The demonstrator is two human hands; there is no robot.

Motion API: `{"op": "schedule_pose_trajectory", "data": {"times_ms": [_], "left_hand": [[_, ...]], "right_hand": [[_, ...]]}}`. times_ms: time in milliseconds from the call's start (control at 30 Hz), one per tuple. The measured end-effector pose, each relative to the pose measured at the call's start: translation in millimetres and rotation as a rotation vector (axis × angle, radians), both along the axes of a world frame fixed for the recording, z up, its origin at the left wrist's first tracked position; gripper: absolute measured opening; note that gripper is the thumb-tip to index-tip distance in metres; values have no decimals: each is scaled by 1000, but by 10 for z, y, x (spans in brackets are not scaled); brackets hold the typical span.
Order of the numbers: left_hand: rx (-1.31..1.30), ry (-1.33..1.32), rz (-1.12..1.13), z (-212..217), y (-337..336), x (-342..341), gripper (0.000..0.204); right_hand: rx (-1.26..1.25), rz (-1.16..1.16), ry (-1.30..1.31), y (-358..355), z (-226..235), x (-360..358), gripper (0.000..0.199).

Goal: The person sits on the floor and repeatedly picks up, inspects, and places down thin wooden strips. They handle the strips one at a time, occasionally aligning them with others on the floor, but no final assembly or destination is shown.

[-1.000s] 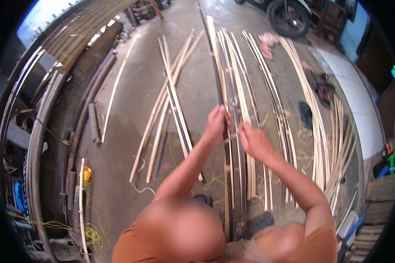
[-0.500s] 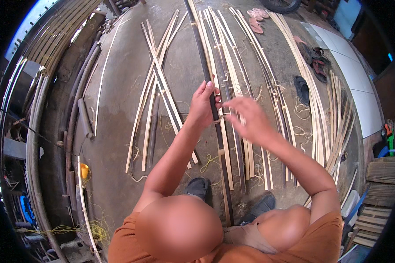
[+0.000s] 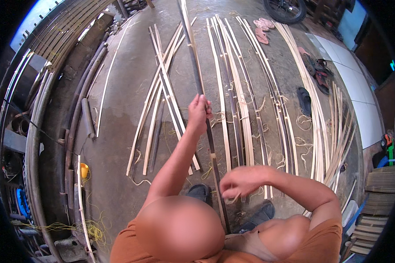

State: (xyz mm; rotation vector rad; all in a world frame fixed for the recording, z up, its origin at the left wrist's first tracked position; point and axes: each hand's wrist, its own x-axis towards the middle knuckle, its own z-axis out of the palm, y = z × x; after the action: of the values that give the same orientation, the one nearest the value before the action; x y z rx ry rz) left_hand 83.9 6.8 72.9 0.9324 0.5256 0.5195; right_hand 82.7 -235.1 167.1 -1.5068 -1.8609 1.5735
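My left hand [image 3: 199,115] is wrapped round a long bamboo strip [image 3: 192,55], dark on one face and pale on the other. The strip runs from the top of the view down between my feet. Lower down, beside the strip's near part, my right hand [image 3: 243,182] is curled with its fingers pinched together. A short bit of thin pale strand [image 3: 235,199] shows under those fingers; whether it loops the strip I cannot tell. On the floor to the right of the strip lie bundles of bamboo strips [image 3: 246,144], some tied with pale strands.
Crossed bamboo strips [image 3: 160,81] lie on the concrete floor to the left. Farther right are a long pale bundle [image 3: 309,92], sandals [image 3: 303,100] and white tiles [image 3: 351,83]. Poles [image 3: 77,114] line the left side, near a yellow cup [image 3: 84,171]. A wheel [image 3: 287,9] stands far back.
My right hand has come down toward my body along the strip, its fingers now pinched. My left hand has shifted slightly lower, still gripping, and the strip's upper part leans more left.
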Motion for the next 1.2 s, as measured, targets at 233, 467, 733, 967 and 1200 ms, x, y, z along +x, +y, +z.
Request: {"op": "schedule_pose_trajectory", "data": {"times_ms": [233,467,733,967,1200], "left_hand": [[-46,-237,-6,358,425,296,12],[149,73,128,233,516,192,66],[-90,507,-259,-372,-594,-916,48],[74,360,-313,-513,-584,-1183,69],[193,302,-354,-640,-537,-1265,63]], "right_hand": [[-142,-167,280,-423,-1140,-318,64],[-312,-684,645,219,-1025,-259,58],[-338,-1178,674,1116,-1383,277,73],[-261,-1315,740,1107,-1607,147,69],[-274,-1182,559,1048,-1601,108,52]]}}
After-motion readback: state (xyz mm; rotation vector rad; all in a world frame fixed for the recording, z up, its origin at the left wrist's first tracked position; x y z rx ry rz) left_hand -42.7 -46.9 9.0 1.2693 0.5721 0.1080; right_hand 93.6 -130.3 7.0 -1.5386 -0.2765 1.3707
